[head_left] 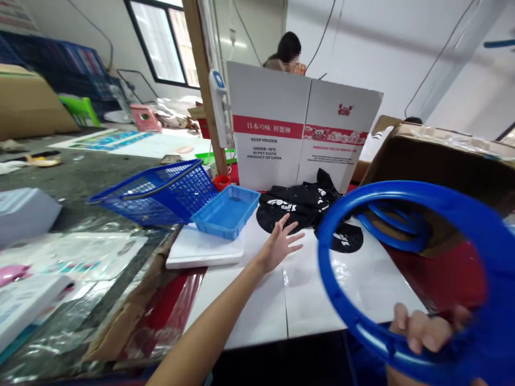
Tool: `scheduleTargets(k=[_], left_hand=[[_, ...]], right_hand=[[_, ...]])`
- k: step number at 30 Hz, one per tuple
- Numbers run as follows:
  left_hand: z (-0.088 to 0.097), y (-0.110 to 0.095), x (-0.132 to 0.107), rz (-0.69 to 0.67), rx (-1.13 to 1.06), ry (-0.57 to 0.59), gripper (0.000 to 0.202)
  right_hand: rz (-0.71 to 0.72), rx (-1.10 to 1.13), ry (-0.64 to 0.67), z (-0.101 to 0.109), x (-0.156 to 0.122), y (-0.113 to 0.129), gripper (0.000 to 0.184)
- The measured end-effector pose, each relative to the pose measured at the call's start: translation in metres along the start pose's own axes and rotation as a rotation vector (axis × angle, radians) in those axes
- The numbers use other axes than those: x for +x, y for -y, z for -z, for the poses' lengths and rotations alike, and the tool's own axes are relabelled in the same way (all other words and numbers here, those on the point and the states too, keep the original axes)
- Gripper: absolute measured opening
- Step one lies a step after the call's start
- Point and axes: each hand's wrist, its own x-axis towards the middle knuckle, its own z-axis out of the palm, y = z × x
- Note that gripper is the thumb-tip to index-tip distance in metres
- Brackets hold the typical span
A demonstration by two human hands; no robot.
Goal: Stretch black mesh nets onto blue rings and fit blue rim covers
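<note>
My right hand (426, 329) grips a large blue plastic ring (402, 189) at its lower edge, close to the camera on the right. The ring stands tilted, and the white work surface shows through its opening. My left hand (281, 244) is stretched out over the white surface (257, 300), fingers spread and holding nothing. Just beyond its fingertips lies a pile of black fabric pieces (298, 201) with white printed lettering; whether the fingers touch it, I cannot tell. More blue rings (402, 230) lie at the right, by an open cardboard box (434, 166).
A light-blue plastic tray (227, 230) rests on a white foam-like slab (205, 254) left of the pile. Beside it a blue basket (161, 195) leans over. A white printed carton panel (265, 102) stands upright behind the fabric. Beyond it is another person (288, 48).
</note>
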Motion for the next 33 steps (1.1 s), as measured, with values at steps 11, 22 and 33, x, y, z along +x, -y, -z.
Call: scheduleTargets(k=[11,22,33], left_hand=[[0.039,-0.038,0.006,0.232,0.177,-0.228,0.061],[0.025,-0.031,-0.004,0.332,0.353,-0.126,0.060],[0.009,-0.013,-0.005,-0.401,1.328,-0.369,0.024]], right_hand=[[-0.893,-0.656,0.774,0.029,0.079,-0.033,0.064],[0.089,-1.206,0.725,0.002,0.199,-0.114,0.016],[0.166,-0.807,0.143,0.008,0.242,-0.174,0.033]])
